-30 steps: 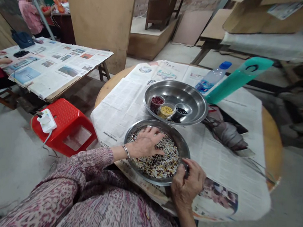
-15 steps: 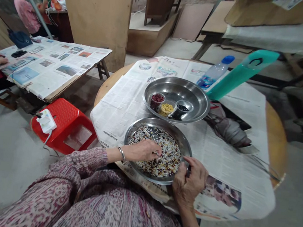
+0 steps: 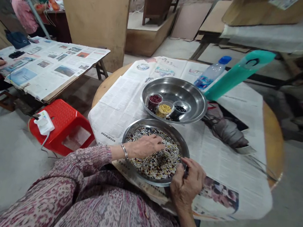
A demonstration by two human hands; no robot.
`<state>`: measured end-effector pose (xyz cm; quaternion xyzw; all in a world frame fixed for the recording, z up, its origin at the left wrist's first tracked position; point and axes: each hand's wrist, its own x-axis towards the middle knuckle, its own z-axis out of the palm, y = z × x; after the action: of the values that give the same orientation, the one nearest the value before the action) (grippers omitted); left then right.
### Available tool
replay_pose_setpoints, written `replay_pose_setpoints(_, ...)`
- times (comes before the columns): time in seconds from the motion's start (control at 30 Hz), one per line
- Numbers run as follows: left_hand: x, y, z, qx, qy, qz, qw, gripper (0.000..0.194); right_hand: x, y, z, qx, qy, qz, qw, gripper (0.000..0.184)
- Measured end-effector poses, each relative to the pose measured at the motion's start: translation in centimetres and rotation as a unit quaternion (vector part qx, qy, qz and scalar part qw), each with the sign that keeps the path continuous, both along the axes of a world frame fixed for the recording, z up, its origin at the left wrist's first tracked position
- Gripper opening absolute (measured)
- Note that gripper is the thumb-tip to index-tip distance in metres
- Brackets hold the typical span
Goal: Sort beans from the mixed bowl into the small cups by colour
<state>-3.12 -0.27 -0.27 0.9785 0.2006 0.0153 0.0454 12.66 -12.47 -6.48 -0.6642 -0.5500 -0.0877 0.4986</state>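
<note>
Head view, near steel basin (image 3: pixel 183 144): on newspaper-covered desk (image 3: pixel 272 134), just before far basin (image 3: pixel 194 96).
Left grip (image 3: pixel 144 146): bent over mixed grains (image 3: pixel 149 166); cannot tell whether together.
Right grip (image 3: pixel 189 181): clamped on near steel basin's rim.
Handling: probably stiff, slippery, with loose contents; best held by rim.
Count: two basins, three cups (image 3: pixel 164 113) of beans (image 3: pixel 155 99), one bottle (image 3: pixel 210 74).

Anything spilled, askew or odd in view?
No spill stands out around the nearer round stainless-steel basin of mixed grains. The white plastic power strip looks oddly placed: it sits at the edge of the red plastic stool, its pale cord hanging over the side, possibly a snag.
</note>
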Motion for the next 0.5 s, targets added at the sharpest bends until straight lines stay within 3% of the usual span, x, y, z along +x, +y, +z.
replay_pose_setpoints(0.1, -2.1, 0.3, 0.4, -0.034, 0.003, 0.062, 0.998, 0.029, 0.1, 0.0, 0.0, 0.003, -0.012, 0.003, 1.000, 0.018)
replay_pose_setpoints(0.23, -5.5, -0.9, 0.6, -0.040, -0.048, 0.044, 0.997, 0.022, 0.4, -0.1, 1.3, -0.033, -0.104, 0.013, 0.994, 0.016)
replay_pose_setpoints(0.37, -7.9, -2.2, -0.2, -0.022, -0.133, 0.052, 0.990, 0.019, 0.8, -0.5, 3.6, -0.143, -0.253, 0.075, 0.954, 0.023)
replay_pose_setpoints(0.5, -8.8, -2.7, -1.7, -0.024, -0.233, 0.065, 0.970, 0.022, 0.3, -0.8, 4.1, -0.236, -0.277, 0.190, 0.912, 0.036)
